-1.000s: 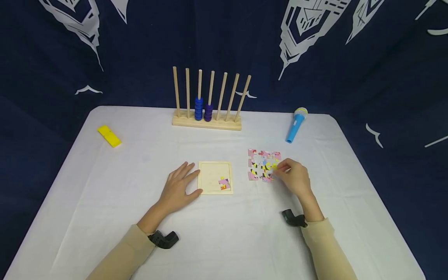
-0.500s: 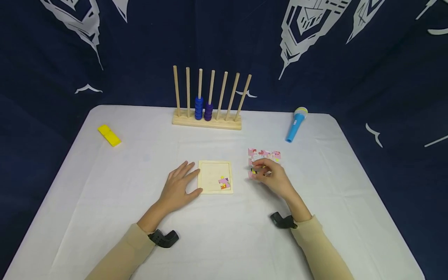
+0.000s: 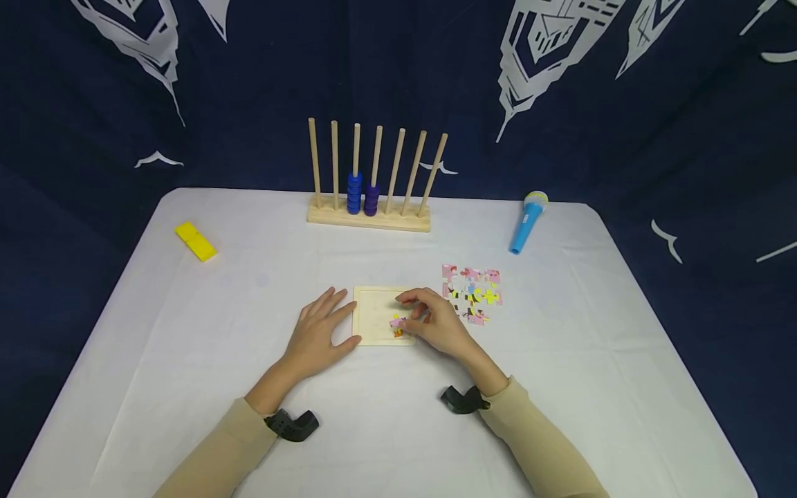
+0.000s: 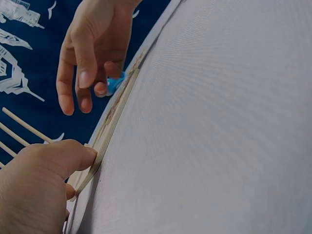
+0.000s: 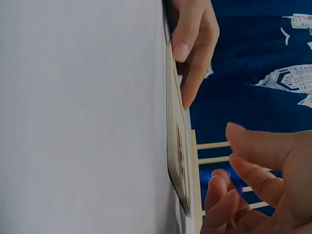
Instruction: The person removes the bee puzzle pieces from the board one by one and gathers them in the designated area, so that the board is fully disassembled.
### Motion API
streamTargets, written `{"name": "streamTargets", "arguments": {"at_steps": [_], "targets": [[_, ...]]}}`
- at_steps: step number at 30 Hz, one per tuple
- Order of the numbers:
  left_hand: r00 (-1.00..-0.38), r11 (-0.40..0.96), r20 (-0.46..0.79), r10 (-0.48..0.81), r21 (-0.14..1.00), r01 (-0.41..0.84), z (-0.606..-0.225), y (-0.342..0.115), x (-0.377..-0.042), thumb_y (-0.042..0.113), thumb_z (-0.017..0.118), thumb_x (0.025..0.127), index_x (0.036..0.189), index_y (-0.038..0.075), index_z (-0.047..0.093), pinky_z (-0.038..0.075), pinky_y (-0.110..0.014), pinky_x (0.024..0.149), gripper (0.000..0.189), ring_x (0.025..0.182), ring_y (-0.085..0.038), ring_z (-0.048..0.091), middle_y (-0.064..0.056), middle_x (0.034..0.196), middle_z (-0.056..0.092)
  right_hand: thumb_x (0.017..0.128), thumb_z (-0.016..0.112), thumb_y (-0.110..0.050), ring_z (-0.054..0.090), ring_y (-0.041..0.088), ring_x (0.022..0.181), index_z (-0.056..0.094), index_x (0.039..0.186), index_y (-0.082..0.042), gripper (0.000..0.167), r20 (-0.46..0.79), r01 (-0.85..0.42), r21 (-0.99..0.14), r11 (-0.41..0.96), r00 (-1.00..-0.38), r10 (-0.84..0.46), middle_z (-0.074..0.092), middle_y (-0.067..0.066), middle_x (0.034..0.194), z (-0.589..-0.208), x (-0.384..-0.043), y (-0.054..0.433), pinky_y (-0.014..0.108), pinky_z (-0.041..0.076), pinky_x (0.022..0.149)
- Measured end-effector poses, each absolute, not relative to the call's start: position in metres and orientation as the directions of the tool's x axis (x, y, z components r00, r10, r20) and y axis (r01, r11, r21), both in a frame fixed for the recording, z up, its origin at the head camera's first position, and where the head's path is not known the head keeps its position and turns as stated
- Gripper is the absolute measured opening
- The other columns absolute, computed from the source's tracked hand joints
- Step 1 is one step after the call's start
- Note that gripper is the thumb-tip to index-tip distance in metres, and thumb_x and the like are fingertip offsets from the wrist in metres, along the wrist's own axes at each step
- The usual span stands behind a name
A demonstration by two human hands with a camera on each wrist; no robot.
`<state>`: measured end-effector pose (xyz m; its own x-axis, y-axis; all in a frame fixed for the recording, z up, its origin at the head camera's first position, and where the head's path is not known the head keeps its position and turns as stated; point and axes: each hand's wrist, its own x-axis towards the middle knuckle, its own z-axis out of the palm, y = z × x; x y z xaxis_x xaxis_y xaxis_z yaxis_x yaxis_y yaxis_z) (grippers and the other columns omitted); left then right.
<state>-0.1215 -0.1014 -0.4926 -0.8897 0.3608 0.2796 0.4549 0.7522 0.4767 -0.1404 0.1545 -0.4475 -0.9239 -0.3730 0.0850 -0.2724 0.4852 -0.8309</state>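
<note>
A square wooden puzzle tray (image 3: 373, 344) lies mid-table, one pink puzzle piece (image 3: 396, 324) in its lower right corner. At the tray's left edge rests my left hand (image 3: 317, 339), fingers spread, thumb and index finger touching the rim; its thumb (image 4: 80, 155) shows against the rim in the left wrist view. Over the tray's right side hovers my right hand (image 3: 438, 325), partly hiding the piece. Its thumb and fingers are bent loosely and stand apart, with nothing visible between them in the right wrist view. Several pink and yellow puzzle pieces (image 3: 473, 294) lie in rows to its right.
Behind the tray stands a wooden peg rack (image 3: 367, 220) with blue rings (image 3: 353, 194) and purple rings (image 3: 371, 200). A blue toy microphone (image 3: 526, 225) lies at the back right, a yellow block (image 3: 196, 241) at the left. A dark patterned curtain (image 3: 261, 90) hangs behind the white table.
My right hand has moved left from the rows of loose pieces to above the tray's right side, uncovering most of the pieces. My left hand stays at the tray's edge.
</note>
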Motion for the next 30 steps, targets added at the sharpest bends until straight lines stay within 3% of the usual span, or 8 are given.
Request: {"name": "streamTargets", "arguments": {"at_steps": [5,12,30], "targets": [[-0.89,0.751,0.281,0.36,0.478,0.455,-0.492,-0.101,-0.121,0.038,0.073,0.082,0.133,0.007,0.06,0.032,-0.059,0.108,0.061,0.144,-0.036,0.032,-0.017,0.149,0.046,0.08,0.079,-0.007,0.054,0.016,0.078,0.066,0.117,-0.006,0.039,0.071,-0.258,-0.819,0.513,-0.932,-0.356,0.064,0.012,0.104,-0.456,-0.138,0.151,0.02,0.042,0.06],[-0.887,0.756,0.289,0.359,0.467,0.458,-0.494,-0.101,-0.122,0.038,0.072,0.082,0.133,0.006,0.06,0.032,-0.059,0.108,0.06,0.144,-0.037,0.032,-0.017,0.149,0.047,0.08,0.079,-0.009,0.055,0.018,0.079,0.066,0.117,-0.006,0.039,0.057,-0.26,-0.802,0.537,-0.929,-0.364,0.064,0.01,0.102,-0.458,-0.137,0.15,0.02,0.04,0.061],[-0.892,0.755,0.283,0.353,0.476,0.451,-0.493,-0.101,-0.122,0.037,0.073,0.082,0.132,0.006,0.061,0.031,-0.059,0.108,0.061,0.144,-0.037,0.032,-0.017,0.148,0.047,0.076,0.081,-0.003,0.054,0.014,0.076,0.068,0.11,-0.003,0.036,0.117,-0.356,-0.709,0.609,-0.911,-0.396,0.063,0.007,0.093,-0.464,-0.138,0.149,0.02,0.044,0.062]]}}
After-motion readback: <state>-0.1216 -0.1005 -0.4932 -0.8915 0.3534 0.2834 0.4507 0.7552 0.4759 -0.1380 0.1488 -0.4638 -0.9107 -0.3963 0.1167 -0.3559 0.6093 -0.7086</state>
